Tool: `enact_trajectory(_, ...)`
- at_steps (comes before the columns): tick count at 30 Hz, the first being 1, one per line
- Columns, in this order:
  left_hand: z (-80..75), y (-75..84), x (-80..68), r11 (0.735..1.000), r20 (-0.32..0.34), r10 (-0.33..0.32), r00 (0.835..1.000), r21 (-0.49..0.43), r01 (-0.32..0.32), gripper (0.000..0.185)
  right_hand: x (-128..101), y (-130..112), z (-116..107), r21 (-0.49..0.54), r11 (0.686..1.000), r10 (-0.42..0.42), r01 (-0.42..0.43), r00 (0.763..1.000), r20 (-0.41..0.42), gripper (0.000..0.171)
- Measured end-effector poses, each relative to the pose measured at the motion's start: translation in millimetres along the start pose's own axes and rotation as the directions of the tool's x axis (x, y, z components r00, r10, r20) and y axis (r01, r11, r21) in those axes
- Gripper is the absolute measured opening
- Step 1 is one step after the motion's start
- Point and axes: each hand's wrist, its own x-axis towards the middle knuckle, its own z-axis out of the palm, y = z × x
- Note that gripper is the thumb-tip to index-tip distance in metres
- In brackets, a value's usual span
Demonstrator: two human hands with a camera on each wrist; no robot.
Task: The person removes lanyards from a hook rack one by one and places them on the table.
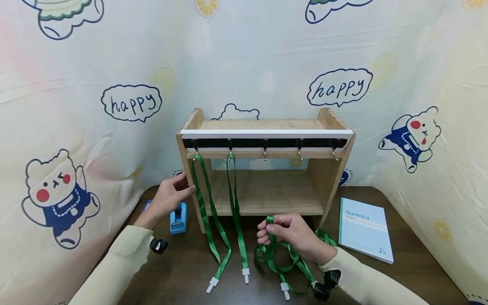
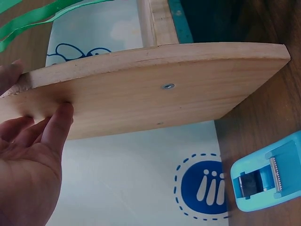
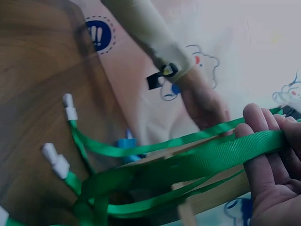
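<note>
My right hand (image 1: 291,235) pinches the looped end of a green lanyard (image 1: 271,239) in front of the shelf, low on its right half. Below that hand, more green lanyards with white clips (image 1: 285,291) lie in a loose heap on the table. My left hand (image 1: 169,197) holds the left side panel of a small wooden shelf (image 2: 141,94), thumb at the front edge and fingertips on the outer face. A green lanyard (image 1: 202,199) hangs from the leftmost hook, and another lanyard (image 1: 235,199) from the second hook.
Several metal hooks (image 1: 265,151) line a black strip (image 1: 248,144) along the shelf's top front. A blue tape dispenser (image 1: 178,218) stands left of the shelf. A notebook (image 1: 366,228) lies on the table at right. Patterned cloth (image 1: 244,63) surrounds the dark table (image 1: 171,271).
</note>
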Motion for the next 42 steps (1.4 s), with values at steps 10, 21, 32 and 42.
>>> enact_trajectory(10,0.8,-1.9,-1.4,1.000,0.014,-0.010,1.000,-0.022,0.011,0.064,2,40,-3,-0.111,0.989,0.098,-0.099,0.995,-0.020,0.033)
enact_trajectory(21,0.3,-1.6,-2.2,0.999,0.018,0.004,1.000,-0.034,-0.003,0.063,12,82,-11,-0.266,0.948,0.134,-0.174,0.978,-0.161,0.024)
enact_trajectory(32,0.0,-0.1,-2.1,1.000,0.015,0.004,1.000,-0.023,-0.003,0.063,19,102,-12,-0.330,0.916,0.161,-0.228,0.963,-0.218,0.023)
enact_trajectory(42,-0.2,-0.1,-1.1,1.000,0.008,0.011,1.000,-0.011,-0.011,0.063,20,107,-15,-0.625,0.758,0.064,-0.186,0.975,-0.212,0.025)
